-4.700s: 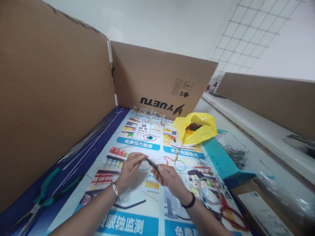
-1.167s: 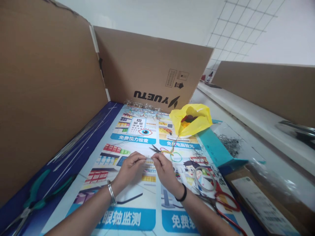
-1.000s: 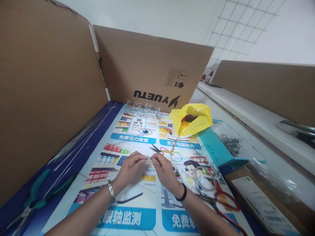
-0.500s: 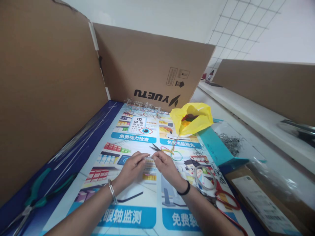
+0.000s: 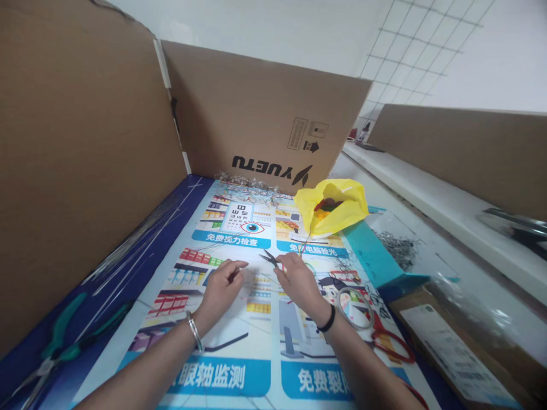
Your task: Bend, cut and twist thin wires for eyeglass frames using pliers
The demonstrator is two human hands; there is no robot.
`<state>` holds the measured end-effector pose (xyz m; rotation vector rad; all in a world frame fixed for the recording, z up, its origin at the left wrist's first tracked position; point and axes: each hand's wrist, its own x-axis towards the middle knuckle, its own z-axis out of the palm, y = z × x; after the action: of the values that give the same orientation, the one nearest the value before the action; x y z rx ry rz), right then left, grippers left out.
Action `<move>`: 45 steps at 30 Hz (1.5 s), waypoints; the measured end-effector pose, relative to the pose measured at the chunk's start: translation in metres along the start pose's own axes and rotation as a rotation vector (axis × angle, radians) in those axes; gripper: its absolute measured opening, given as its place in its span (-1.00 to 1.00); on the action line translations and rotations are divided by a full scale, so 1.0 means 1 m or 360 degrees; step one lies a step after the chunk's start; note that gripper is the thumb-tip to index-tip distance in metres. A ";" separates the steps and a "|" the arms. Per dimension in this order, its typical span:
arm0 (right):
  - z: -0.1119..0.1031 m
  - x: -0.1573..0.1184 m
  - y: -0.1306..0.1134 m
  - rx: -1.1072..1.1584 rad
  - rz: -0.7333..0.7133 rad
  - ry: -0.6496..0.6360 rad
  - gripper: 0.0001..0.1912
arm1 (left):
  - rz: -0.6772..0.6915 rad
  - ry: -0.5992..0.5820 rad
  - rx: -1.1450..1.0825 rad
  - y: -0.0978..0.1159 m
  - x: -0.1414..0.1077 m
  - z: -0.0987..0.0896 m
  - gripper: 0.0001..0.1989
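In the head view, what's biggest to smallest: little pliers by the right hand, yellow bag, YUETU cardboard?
1. YUETU cardboard
2. Yellow bag
3. Little pliers, though the right hand hides part of them

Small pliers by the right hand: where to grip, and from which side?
Probably the handle end, from the right and above. The small pliers point their narrow dark nose left and away from the person, so the handle end faces the right hand, which largely hides it; whether it grips them is unclear.
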<state>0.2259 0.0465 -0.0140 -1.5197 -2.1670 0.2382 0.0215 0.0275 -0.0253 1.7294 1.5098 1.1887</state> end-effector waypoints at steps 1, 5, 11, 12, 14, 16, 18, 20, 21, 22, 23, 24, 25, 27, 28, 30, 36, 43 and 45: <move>-0.003 0.001 0.004 -0.0171 -0.0029 -0.0025 -0.73 | -0.0019 0.0023 0.0013 -0.002 0.001 0.000 -0.77; -0.006 0.001 0.014 -0.0490 -0.0136 -0.0186 -0.54 | -0.0040 0.0039 0.0019 -0.006 0.002 0.001 -0.77; 0.001 0.004 0.013 -0.0676 -0.0210 -0.0205 -0.67 | -0.0098 0.0027 -0.0041 -0.007 0.002 0.002 -0.77; 0.002 0.005 0.012 -0.0715 -0.0210 -0.0201 -0.70 | -0.0117 0.0027 -0.0057 -0.007 0.002 0.002 -0.77; 0.004 0.006 0.010 -0.0780 -0.0230 -0.0189 -0.75 | -0.0140 0.0031 -0.0088 -0.007 0.003 0.002 -0.78; 0.006 0.007 0.009 -0.0820 -0.0272 -0.0166 -0.78 | -0.0137 0.0032 -0.0101 -0.007 0.003 0.002 -0.78; 0.009 0.007 0.010 -0.0834 -0.0279 -0.0146 -0.78 | -0.0121 0.0034 -0.0093 -0.008 0.003 0.002 -0.78; 0.011 0.007 0.012 -0.0833 -0.0228 -0.0147 -0.76 | -0.0099 0.0034 -0.0074 -0.008 0.003 0.002 -0.77; 0.012 0.007 0.013 -0.0828 -0.0199 -0.0158 -0.76 | -0.0090 0.0036 -0.0061 -0.008 0.003 0.002 -0.77; 0.012 0.007 0.013 -0.0821 -0.0176 -0.0169 -0.77 | -0.0086 0.0038 -0.0045 -0.008 0.003 0.002 -0.76; 0.012 0.007 0.014 -0.0807 -0.0165 -0.0171 -0.78 | -0.0087 0.0042 -0.0028 -0.009 0.002 0.002 -0.76; 0.011 0.007 0.013 -0.0782 -0.0165 -0.0159 -0.80 | -0.0091 0.0045 -0.0011 -0.009 0.003 0.002 -0.75; 0.009 0.006 0.011 -0.0743 -0.0168 -0.0134 -0.81 | -0.0095 0.0051 0.0003 -0.010 0.003 0.002 -0.75; 0.003 0.003 0.004 -0.0640 -0.0180 -0.0072 -0.82 | -0.0098 0.0068 0.0030 -0.011 0.003 0.003 -0.75; 0.000 0.001 -0.001 -0.0589 -0.0201 -0.0056 -0.83 | -0.0099 0.0077 0.0041 -0.012 0.003 0.004 -0.74; -0.006 -0.003 -0.013 -0.0521 -0.0272 -0.0056 -0.80 | -0.0099 0.0085 0.0060 -0.014 0.003 0.004 -0.73; -0.015 -0.009 -0.037 -0.0579 -0.0528 -0.0079 -0.61 | -0.0076 0.0103 0.0068 -0.016 0.003 0.005 -0.73; -0.013 -0.009 -0.039 -0.0659 -0.0582 -0.0115 -0.64 | -0.0066 0.0104 0.0117 -0.015 0.003 0.006 -0.72; -0.013 -0.009 -0.038 -0.0666 -0.0584 -0.0114 -0.65 | -0.0037 0.0088 0.0145 -0.015 0.003 0.005 -0.72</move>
<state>0.2023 0.0227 0.0101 -1.2876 -2.6190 -0.3061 0.0191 0.0340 -0.0399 1.7454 1.6357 1.1815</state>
